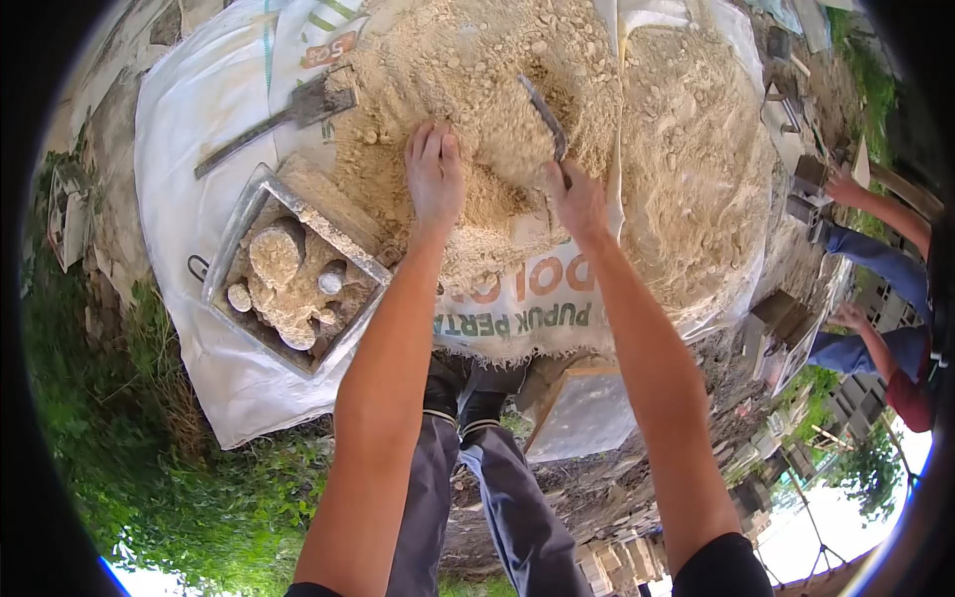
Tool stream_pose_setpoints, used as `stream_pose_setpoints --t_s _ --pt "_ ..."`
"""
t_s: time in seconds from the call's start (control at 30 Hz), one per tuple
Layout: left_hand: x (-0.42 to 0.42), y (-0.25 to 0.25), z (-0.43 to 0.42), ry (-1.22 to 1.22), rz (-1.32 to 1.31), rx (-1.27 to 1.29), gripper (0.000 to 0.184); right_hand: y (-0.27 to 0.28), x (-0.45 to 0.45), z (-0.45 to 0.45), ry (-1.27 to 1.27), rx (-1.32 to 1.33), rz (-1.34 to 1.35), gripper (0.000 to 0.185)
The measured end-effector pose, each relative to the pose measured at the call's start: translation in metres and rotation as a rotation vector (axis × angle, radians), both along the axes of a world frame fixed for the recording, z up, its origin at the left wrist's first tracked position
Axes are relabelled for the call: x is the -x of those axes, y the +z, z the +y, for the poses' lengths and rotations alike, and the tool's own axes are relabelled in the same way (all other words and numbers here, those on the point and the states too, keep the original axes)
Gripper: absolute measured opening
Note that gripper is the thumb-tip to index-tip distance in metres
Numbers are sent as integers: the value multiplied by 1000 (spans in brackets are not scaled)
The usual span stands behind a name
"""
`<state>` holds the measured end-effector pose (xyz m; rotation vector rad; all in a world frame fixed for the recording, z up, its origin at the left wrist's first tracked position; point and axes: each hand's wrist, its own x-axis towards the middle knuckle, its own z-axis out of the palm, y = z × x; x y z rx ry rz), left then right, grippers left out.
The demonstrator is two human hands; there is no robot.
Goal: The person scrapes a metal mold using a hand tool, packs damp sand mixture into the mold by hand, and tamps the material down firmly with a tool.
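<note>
My left hand (436,184) rests on a heap of pale, crumbly sand-like powder (477,50), its fingers stretched out and holding nothing. Beside it to the right, my right hand (580,204) is closed around the handle of a curved, dark metal blade (542,107), whose far end touches the powder by a hollow. Powder around the blade looks blurred, as if moving. Left of my left forearm stands a square box (234,313) with dusty round pieces and powder inside. A flat-bladed tool with a long handle (284,121) lies above the box.
White printed sacking (189,129) lies beneath the heap and box. A second heap (691,169) spreads to the right. A board (582,416) sits near my feet. At far right, another person's hand (846,189) reaches toward grey blocks (806,189). Plants (189,507) grow lower left.
</note>
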<state>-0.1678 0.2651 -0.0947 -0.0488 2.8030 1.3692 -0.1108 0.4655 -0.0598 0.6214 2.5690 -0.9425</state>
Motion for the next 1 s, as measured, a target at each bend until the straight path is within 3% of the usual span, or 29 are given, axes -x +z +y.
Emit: stream_pose_setpoints --t_s 0.13,0.3,0.37,0.47,0.57,0.7,0.83,0.9,0.97,1.0 --pt "-24 10 16 150 -33 -124 47 15 -30 -40 -156 248 -173 42" --pt "-43 17 38 453 -110 -431 48 17 -57 -79 -195 222 -22 39" --pt "-48 29 42 528 -289 -635 47 24 -61 -78 -189 171 -31 37" --pt "-54 49 52 632 -160 -793 45 51 -63 -74 -194 174 -69 37" --pt "-69 77 39 636 -213 -931 46 98 -67 -87 -174 163 -26 36" --pt "-76 151 5 900 -118 -1055 45 143 -73 -115 -25 188 -49 28" --pt "-93 172 -74 879 -8 -981 50 158 -82 -181 51 322 -59 31" --pt "-93 170 -109 1101 37 -976 50 160 -80 -218 86 375 -11 31" --pt "-103 158 -148 1017 62 -1013 49 160 -78 -248 135 389 -94 31" --pt "-106 154 -161 971 91 -903 49 156 -78 -260 169 331 -73 30"
